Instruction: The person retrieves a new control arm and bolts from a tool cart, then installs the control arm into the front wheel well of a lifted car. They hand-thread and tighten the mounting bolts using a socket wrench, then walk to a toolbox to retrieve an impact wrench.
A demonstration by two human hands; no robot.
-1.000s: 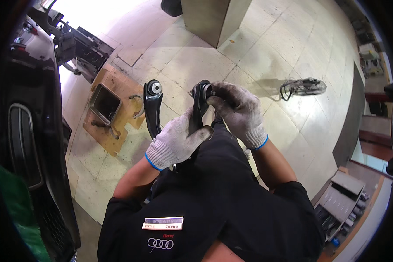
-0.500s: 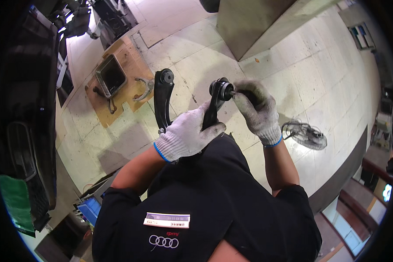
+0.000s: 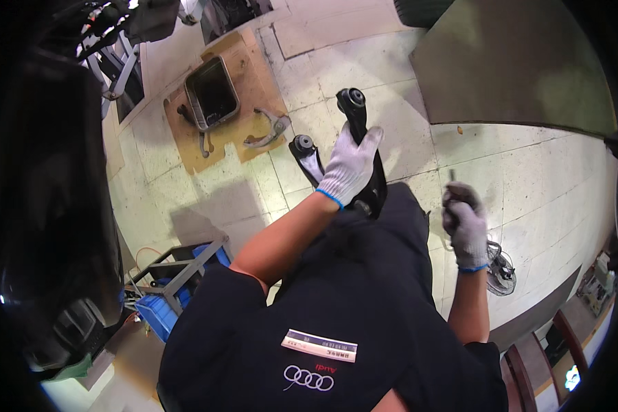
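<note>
My left hand (image 3: 351, 163), in a white knit glove with a blue cuff, is closed around a black suspension control arm (image 3: 374, 182) above my lap. The round bushing at its upper end points away from me. Just left of that hand, a second black arm with a bushing end (image 3: 303, 145) sticks up; whether the two join is hidden behind my hand and wrist. My right hand (image 3: 468, 230), in a matching glove, is held apart to the right. Its fingers are curled around a dark thin rod (image 3: 452, 176) with the tip upward; blur hides its exact kind.
On the floor ahead left, cardboard (image 3: 237, 147) lies under a dark metal tray (image 3: 213, 93) and a grey forked metal arm (image 3: 268, 129). A fan (image 3: 501, 269) stands right. A large brown block (image 3: 508, 65) is far right, a metal rack with blue bins (image 3: 159, 314) at lower left.
My right hand has moved away from the bushing, down and to the right, with the thin rod in it. My left hand has turned the control arm and gripped it farther up.
</note>
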